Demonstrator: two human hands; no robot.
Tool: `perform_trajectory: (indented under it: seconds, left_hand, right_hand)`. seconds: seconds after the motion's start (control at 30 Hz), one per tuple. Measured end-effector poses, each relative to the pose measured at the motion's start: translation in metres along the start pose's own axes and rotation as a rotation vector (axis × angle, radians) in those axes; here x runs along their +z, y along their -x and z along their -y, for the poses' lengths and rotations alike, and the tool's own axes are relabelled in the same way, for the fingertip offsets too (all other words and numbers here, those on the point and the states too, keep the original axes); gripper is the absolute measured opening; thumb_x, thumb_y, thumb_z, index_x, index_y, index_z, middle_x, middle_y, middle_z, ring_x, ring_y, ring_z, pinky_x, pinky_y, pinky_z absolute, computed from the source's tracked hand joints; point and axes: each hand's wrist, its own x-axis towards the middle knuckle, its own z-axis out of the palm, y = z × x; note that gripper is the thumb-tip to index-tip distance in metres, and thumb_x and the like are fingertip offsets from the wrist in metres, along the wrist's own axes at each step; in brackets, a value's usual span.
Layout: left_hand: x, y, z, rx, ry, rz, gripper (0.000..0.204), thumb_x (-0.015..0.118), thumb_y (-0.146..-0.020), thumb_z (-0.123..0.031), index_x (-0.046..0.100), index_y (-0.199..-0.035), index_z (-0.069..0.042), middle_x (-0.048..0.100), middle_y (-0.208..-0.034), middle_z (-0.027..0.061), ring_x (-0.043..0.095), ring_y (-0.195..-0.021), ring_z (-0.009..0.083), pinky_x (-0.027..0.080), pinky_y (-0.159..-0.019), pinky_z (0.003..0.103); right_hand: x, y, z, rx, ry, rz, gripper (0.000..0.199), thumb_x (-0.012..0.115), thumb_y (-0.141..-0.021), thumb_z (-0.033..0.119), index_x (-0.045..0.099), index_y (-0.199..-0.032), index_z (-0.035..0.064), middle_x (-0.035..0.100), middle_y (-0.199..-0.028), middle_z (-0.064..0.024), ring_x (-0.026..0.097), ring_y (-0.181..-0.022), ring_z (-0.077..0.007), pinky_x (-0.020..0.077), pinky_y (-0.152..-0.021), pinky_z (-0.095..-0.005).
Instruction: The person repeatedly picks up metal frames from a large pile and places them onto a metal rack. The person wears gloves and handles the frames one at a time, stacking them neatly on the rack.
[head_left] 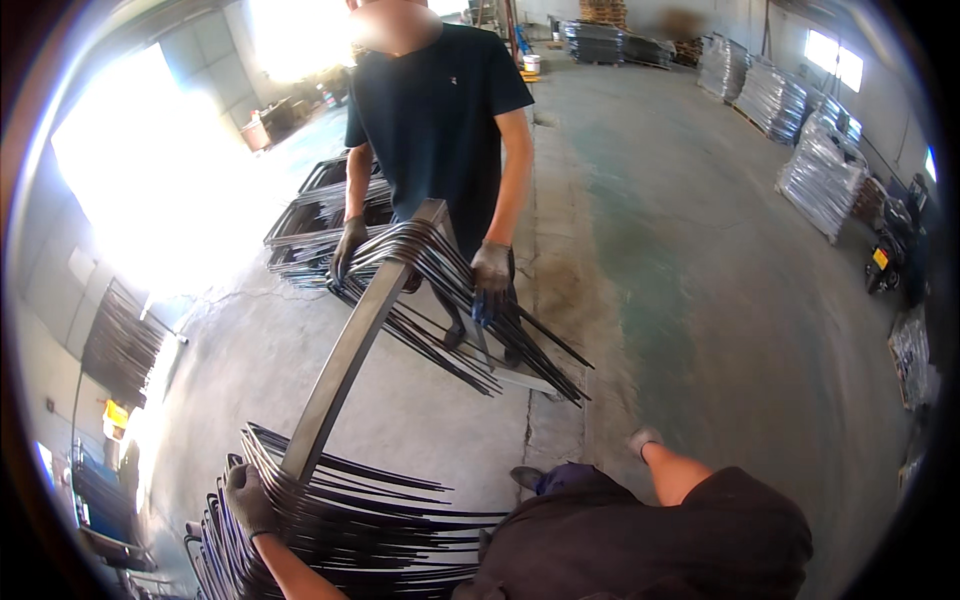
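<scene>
My left hand (250,497), in a dark glove, is closed round the bent end of dark metal rods (380,520), several of which hang in a bundle over the near end of a steel beam (345,370). My right hand (645,440), in a grey glove, is out to the right of my body, apart from the rods. Its fingers are too small to make out, and I see nothing held in it. Facing me, a co-worker (430,120) has both gloved hands on a second bundle of bent rods (430,255) across the beam's far end.
Stacks of dark metal frames (325,215) lie behind the co-worker. Wrapped pallets (825,170) line the right side, with a dark machine (897,240) near them. Concrete floor (720,330) stretches to the right. Bright openings are at the left, beside leaning rods (122,340).
</scene>
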Motion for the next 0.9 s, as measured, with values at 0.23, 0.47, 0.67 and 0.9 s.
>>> perform_trajectory:
  seconds: [0.23,0.47,0.67,0.9]
  left_hand:
    - [0.002,-0.001,0.011,0.025,0.002,-0.023,0.015,0.074,-0.107,-0.009,0.079,-0.102,0.005,0.076,-0.088,0.0081,0.066,-0.084,0.0164,0.055,-0.083,0.037]
    - [-0.001,0.002,-0.003,0.007,0.042,-0.046,0.016,0.074,-0.107,-0.009,0.08,-0.104,0.005,0.078,-0.09,0.0074,0.069,-0.087,0.0166,0.055,-0.084,0.035]
    - [0.001,0.0,0.004,-0.012,0.113,-0.106,0.017,0.073,-0.105,-0.01,0.081,-0.102,0.005,0.079,-0.091,0.0071,0.069,-0.087,0.0164,0.055,-0.084,0.036]
    - [-0.004,0.001,0.006,-0.046,0.219,-0.132,0.015,0.072,-0.108,-0.007,0.082,-0.104,0.003,0.078,-0.094,0.0035,0.067,-0.087,0.0136,0.053,-0.083,0.032]
  right_hand:
    - [0.022,0.05,0.064,-0.17,-0.147,0.342,0.057,0.087,-0.09,0.052,0.089,-0.127,0.0076,0.086,-0.131,-0.0184,0.081,-0.126,-0.0343,0.06,-0.109,-0.0469]
    - [0.011,0.048,0.087,-0.162,-0.196,0.515,0.07,0.086,-0.092,0.054,0.083,-0.141,0.0046,0.087,-0.128,-0.0183,0.081,-0.122,-0.0355,0.06,-0.109,-0.048]
    - [0.039,-0.002,0.082,-0.106,-0.128,0.49,0.054,0.075,-0.103,0.041,0.081,-0.143,0.0056,0.086,-0.124,-0.0192,0.081,-0.116,-0.0351,0.0606,-0.102,-0.0526]
    - [0.067,0.001,0.11,-0.157,-0.059,0.462,0.068,0.077,-0.106,0.055,0.078,-0.146,-0.0006,0.082,-0.134,-0.0242,0.077,-0.127,-0.0358,0.0573,-0.111,-0.0486]
